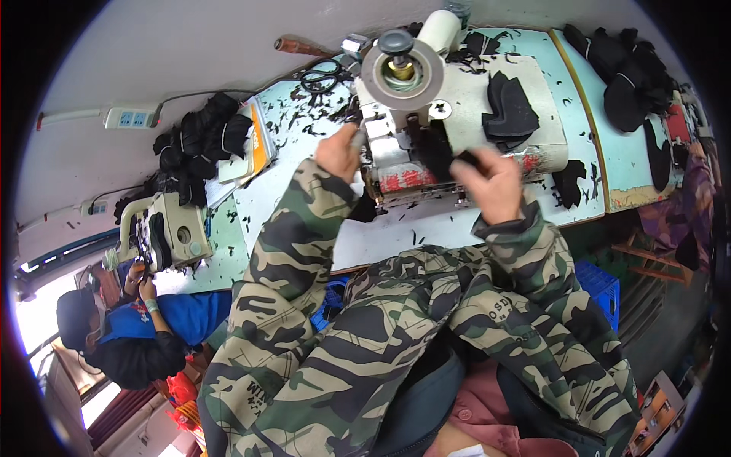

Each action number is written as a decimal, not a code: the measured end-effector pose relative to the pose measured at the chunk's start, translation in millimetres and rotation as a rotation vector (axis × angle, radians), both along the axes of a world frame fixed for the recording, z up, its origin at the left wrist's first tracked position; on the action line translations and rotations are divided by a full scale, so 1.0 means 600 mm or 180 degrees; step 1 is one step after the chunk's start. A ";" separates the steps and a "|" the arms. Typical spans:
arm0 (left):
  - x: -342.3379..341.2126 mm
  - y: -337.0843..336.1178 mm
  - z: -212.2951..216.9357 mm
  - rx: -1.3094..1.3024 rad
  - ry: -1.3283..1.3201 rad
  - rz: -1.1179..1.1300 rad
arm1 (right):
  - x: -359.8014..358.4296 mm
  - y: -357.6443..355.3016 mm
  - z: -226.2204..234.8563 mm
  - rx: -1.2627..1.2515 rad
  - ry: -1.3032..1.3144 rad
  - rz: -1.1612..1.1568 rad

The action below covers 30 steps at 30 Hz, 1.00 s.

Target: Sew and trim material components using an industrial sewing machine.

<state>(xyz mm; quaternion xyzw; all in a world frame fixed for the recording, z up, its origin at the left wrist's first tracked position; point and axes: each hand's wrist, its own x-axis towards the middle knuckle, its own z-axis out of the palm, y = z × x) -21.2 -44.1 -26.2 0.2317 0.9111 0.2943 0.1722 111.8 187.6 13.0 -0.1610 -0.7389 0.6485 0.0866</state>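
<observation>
A white machine [396, 183] with worn red paint stands in front of me, a round metal disc [377, 76] with a dark knob on top. My left hand [339, 154] is closed at the machine's left end, its fingertips against the metal parts; what they hold, if anything, is hidden. At the front of the machine, my right hand [493, 185] pinches the edge of a black fabric piece [434, 148], which lies over the machine's front beneath the disc. A stack of black cut pieces [509, 110] rests on the machine's flat top, beyond my right hand.
Black scraps litter the pale table [304, 236]. Black-handled scissors [321, 78] and a screwdriver [298, 46] lie at the back. Bundles of black pieces [199, 141] sit left beside papers [263, 141]. A co-worker [145, 327] works at another machine [183, 228]. Blue crates [598, 291] stand below the table.
</observation>
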 end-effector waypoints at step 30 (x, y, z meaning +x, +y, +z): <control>0.047 0.020 0.081 0.0613 -0.3806 -0.0404 | 0.005 -0.078 -0.040 0.1126 0.0506 0.0832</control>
